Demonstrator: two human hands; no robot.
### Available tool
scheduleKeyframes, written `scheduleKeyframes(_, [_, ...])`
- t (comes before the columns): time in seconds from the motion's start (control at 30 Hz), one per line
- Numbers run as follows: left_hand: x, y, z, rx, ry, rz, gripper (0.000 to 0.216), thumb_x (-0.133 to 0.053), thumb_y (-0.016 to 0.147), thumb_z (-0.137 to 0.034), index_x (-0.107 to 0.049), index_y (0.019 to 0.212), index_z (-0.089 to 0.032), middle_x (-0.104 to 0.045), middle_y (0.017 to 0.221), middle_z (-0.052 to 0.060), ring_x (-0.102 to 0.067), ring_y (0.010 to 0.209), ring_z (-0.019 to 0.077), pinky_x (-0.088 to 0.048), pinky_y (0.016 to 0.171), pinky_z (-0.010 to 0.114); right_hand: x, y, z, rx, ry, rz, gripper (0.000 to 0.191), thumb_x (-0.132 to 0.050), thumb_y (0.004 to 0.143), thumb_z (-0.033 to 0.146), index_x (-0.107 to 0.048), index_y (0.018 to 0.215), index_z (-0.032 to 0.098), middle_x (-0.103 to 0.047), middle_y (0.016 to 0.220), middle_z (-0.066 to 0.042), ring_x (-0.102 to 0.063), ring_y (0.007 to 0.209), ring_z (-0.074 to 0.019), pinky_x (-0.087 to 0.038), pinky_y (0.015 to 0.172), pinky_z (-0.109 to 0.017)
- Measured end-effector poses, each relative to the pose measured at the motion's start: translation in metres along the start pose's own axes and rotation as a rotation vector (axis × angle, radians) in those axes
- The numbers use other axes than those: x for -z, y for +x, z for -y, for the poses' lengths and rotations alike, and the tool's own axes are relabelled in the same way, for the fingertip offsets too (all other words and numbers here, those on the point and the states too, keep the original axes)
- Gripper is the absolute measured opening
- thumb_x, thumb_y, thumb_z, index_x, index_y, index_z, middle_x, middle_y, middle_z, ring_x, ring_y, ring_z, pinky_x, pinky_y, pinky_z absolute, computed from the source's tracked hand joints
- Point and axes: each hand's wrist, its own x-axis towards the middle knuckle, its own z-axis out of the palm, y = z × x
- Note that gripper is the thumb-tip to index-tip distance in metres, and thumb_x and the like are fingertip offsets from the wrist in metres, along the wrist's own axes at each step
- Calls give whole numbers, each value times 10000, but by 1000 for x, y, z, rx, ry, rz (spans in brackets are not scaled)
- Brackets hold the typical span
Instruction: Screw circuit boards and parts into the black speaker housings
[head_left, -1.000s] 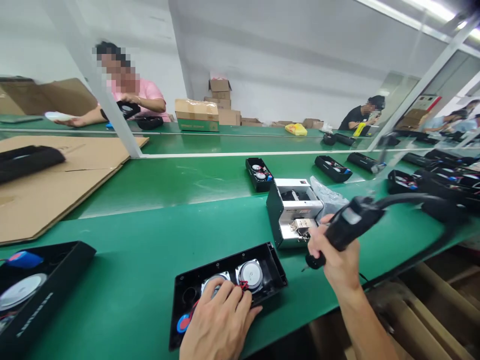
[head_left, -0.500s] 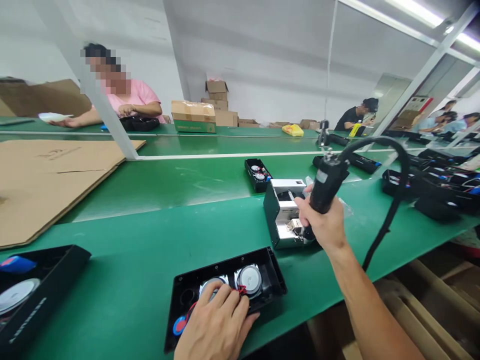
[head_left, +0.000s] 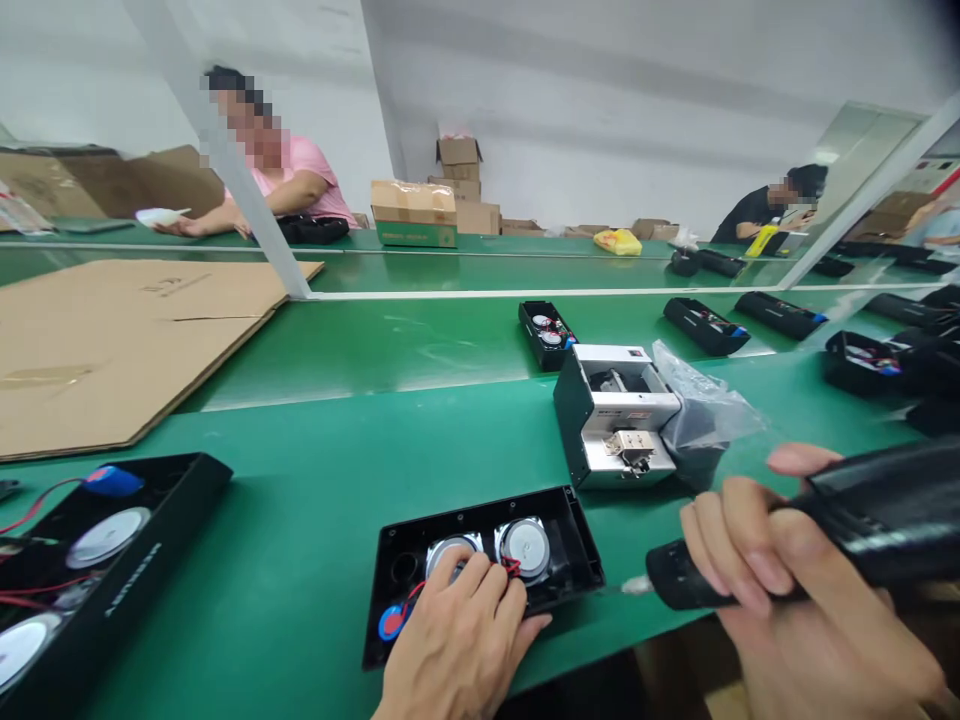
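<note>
Screwdriver [head_left: 817, 540] in right hand [head_left: 810, 620] (horizontal)

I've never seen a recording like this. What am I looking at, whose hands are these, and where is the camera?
There is no machine here. A person works with bare hands, and the one picture comes from a camera worn on their head, looking down.

The left hand rests open on an open black speaker housing. It has two round silver speakers inside and lies on a green work belt.

The right hand grips what looks like a black electric screwdriver, its tip pointing toward the housing.

Behind them stand a small metal box, perhaps a screw feeder, and a crumpled plastic bag. A flat cardboard sheet and another open housing lie at the left. Other people sit across the belt.
</note>
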Motion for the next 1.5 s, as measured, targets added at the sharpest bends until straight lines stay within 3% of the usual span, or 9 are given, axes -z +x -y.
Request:
scheduleKeyframes(0.13, [0, 0, 1, 6, -12, 34, 274, -729, 1026, -378, -591, 836, -237, -626, 765, -23, -560, 734, 224, -413, 870, 433, -27, -17, -17, -33, 77, 113, 196, -688, 1000, 293, -645, 1180, 356, -442, 550, 100, -409, 417, -95, -365, 419, -233])
scheduleKeyframes(0.27, [-1, -1, 3, -5, -28, 36, 289, -753, 1015, -384, -586, 834, -233, -623, 764, -27, -567, 723, 219, -420, 860, 431, -37, -25, -39, -72, 72, 190, 185, -636, 1047, 288, -611, 1209, 374, -463, 594, 108, -425, 444, -84, -396, 448, -210])
scheduleKeyframes(0.53, [-1, 0, 1, -14, -11, 27, 299, -761, 1011, -396, -590, 835, -226, -615, 757, -28, -558, 716, 221, -408, 831, 425, -35, -27, -50, -97, 101, 198, 192, -650, 1053, 266, -595, 1215, 352, -492, 627, 112, -468, 477, -71, -433, 491, -207])
scheduleKeyframes(0.83, [-1, 1, 1, -2, -14, 7, 311, -726, 1037, -399, -586, 822, -224, -609, 748, -29, -559, 725, 215, -394, 849, 417, -39, -29, -42, -178, 49, 125, 198, -714, 1026, 321, -578, 1169, 333, -507, 614, 118, -477, 488, -69, -417, 510, -218])
scheduleKeyframes(1.0, [-3, -1, 1, 2, -14, 11, 317, -722, 1038, -411, -582, 821, -227, -607, 745, -29, -565, 731, 217, -400, 860, 420, -35, -28, -47, -112, 84, 199, 190, -662, 1049, 268, -591, 1213, 333, -514, 616, 116, -481, 475, -65, -420, 489, -204])
scheduleKeyframes(1.5, [-3, 0, 0, 3, -9, 0, 316, -698, 1054, -417, -585, 827, -228, -616, 746, -22, -583, 718, 217, -442, 830, 422, -32, -28, -45, -134, 42, 192, 205, -663, 1046, 262, -593, 1223, 339, -538, 627, 103, -504, 490, -83, -437, 485, -216])
